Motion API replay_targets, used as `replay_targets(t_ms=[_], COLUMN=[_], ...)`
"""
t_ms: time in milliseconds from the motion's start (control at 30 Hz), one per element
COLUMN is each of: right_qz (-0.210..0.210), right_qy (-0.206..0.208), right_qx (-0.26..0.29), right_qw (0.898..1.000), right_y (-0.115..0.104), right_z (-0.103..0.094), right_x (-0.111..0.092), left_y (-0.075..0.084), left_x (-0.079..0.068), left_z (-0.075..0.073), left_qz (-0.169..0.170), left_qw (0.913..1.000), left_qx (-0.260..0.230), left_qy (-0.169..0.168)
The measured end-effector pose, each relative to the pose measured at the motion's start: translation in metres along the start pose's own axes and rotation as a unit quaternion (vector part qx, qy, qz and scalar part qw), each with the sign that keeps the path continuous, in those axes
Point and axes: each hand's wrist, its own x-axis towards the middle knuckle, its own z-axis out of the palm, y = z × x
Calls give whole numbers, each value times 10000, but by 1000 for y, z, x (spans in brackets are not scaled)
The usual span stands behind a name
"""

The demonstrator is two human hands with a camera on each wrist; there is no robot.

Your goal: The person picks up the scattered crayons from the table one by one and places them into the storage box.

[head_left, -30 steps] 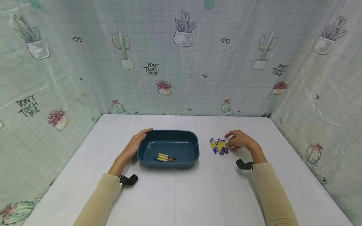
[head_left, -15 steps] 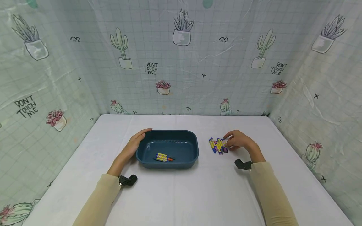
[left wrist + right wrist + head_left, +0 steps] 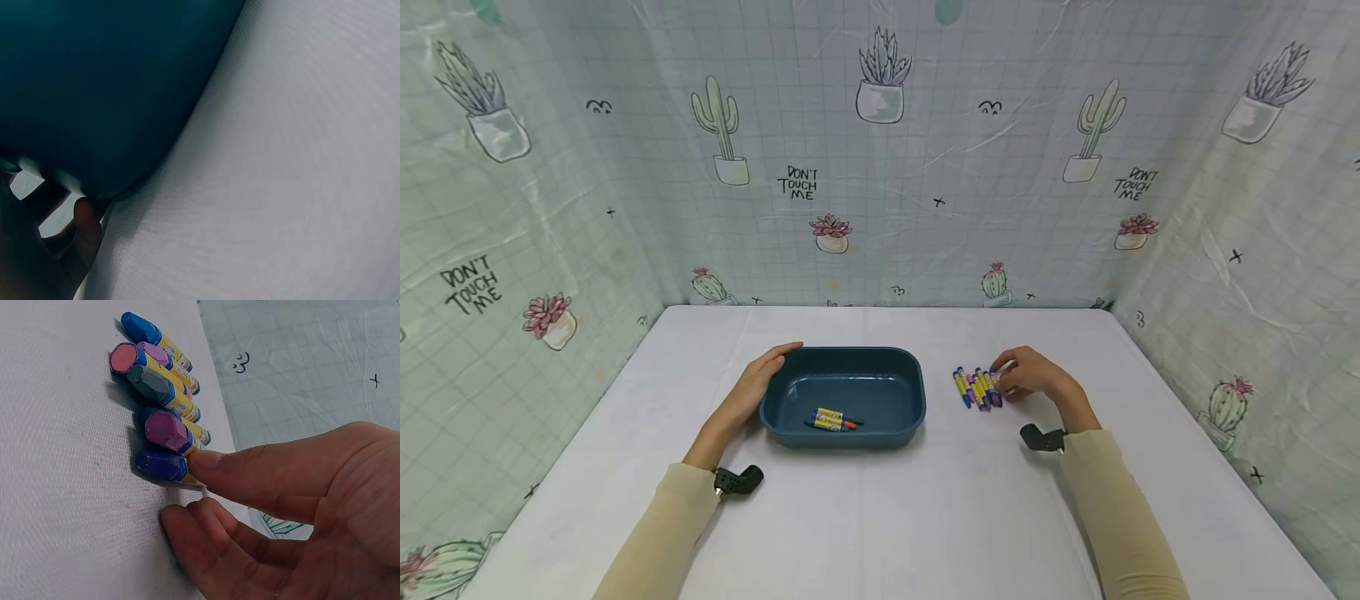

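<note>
My left hand [image 3: 751,390] rests on the left side of a dark blue tray [image 3: 895,435], its fingers against the outer wall and rim; the left wrist view shows the tray's wall [image 3: 112,81] with the fingers touching it. Inside the tray lie several crayons [image 3: 831,420], one orange-tipped. To the right of it, a row of crayons [image 3: 972,389] in yellow and blue wrappers lies on the table. My right hand [image 3: 1032,371] is at the row's right end. Its thumb touches the crayons by a purple one [image 3: 167,431] and a dark blue one [image 3: 161,465]; the index fingertip is hidden there.
A white cloth covers the table [image 3: 887,517]. Behind and on both sides hangs a curtain [image 3: 917,167] with cactus prints, meeting the table's back edge. Each wrist carries a small black camera, the left one [image 3: 739,480] and the right one [image 3: 1042,437].
My right hand has shifted slightly left against the crayons. The left hand stays on the tray, and the crayons in the tray lie as before.
</note>
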Motion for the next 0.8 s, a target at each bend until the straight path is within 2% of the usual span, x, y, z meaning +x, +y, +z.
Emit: replay_targets(t_ms=[133,433,800], right_qz=[-26,51,111], right_qy=[1,51,27], right_qx=[-8,22,131], right_qw=[10000,10000,9998], right_y=[-1,-6,-5], right_z=[-1,-2,-5], right_x=[1,3,6], left_y=[-2,-37,-38], left_x=[2,17,19], left_z=[0,2,3], left_qz=[0,12,134], left_qw=[10000,9999,9995], left_qx=[80,51,119], left_qy=[12,156,245])
